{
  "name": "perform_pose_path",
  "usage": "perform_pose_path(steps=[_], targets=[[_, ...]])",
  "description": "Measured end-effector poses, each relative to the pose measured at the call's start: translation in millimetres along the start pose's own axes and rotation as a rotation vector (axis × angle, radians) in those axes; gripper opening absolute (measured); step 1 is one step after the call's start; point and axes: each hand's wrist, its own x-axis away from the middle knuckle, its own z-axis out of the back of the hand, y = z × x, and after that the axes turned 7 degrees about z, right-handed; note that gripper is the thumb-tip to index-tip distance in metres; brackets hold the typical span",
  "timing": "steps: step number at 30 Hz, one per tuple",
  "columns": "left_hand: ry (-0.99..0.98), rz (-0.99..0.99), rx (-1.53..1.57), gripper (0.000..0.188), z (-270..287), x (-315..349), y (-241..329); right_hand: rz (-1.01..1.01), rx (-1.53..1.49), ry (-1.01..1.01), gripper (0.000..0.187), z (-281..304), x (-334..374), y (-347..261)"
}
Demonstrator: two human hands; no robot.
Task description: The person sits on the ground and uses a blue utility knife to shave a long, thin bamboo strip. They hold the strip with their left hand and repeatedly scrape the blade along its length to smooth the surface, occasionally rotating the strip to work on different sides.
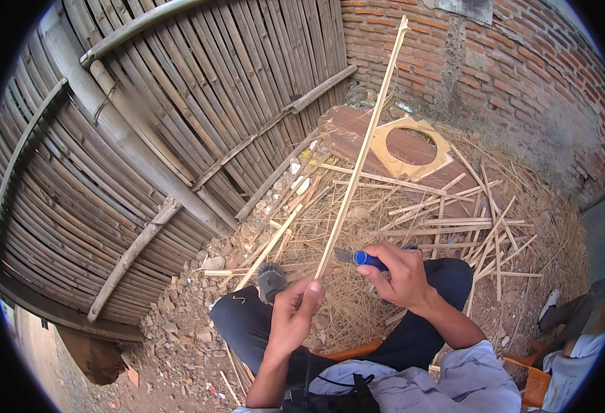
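My left hand [298, 313] is closed round the lower end of a long, pale bamboo strip [357, 172]. The strip slants up and away from me, its far tip ragged and split. In my right hand [402, 275] is a knife [370, 259] with a blue handle, gripped in the closed fingers. Its short, dark blade points left, close to the strip just above my left thumb; I cannot tell whether the two touch. Fine shavings [347, 296] lie on the ground beneath both hands, between my bent legs.
Several cut strips [454, 221] lie scattered ahead and to the right, near a brown board [343, 131] and a pale panel [393, 165] with a round hole. A bamboo fence [199, 103] bounds the left, a brick wall [516, 76] the back. Another person [578, 344] sits at right.
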Motion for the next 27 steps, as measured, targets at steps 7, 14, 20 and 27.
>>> perform_pose_path(steps=[7,14,20,27], targets=[[-0.004,-0.004,0.032,0.041,-4.3,2.5,2.1,0.082,-0.031,0.010,0.030,-14.6,-0.6,-8.2],[0.155,-0.167,-0.118,0.033,-13.6,2.9,-0.6,0.103,-0.017,0.012,0.029,-13.5,-3.5,-12.4],[0.176,-0.253,-0.216,0.035,-15.4,9.2,0.7,0.132,0.043,0.033,0.030,-4.8,-5.5,-15.2],[0.177,-0.270,-0.246,0.034,-18.1,11.8,5.3,0.124,0.100,0.003,0.026,1.5,-5.1,-12.0]])
